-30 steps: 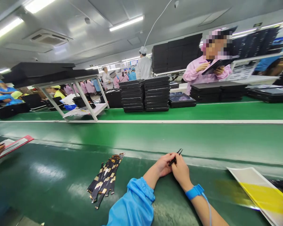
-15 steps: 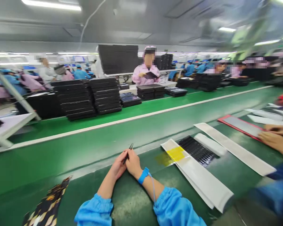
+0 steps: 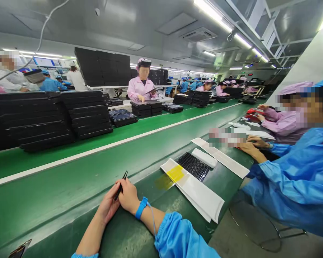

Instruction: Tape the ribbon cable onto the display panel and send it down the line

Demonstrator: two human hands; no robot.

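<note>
Black tweezers lie between my two hands, their pointed tips angled up and away from me. My right hand is closed around them, and a blue wrist strap with a thin cord circles that wrist. My left hand rests against the right one, its fingers curled at the tweezers and partly hidden. Both hands are over the green bench. To their right lie long white strips, with yellow film across their far end. A black gridded tray sits just beyond.
A white roll and another white strip lie farther right, near a co-worker's hands. A green conveyor belt runs across ahead, with stacked black trays on its far side. A patterned sheet shows at the lower left.
My view has turned to the right, bringing the seated co-workers into sight and shifting the scene leftward. My hands stay together on the tweezers.
</note>
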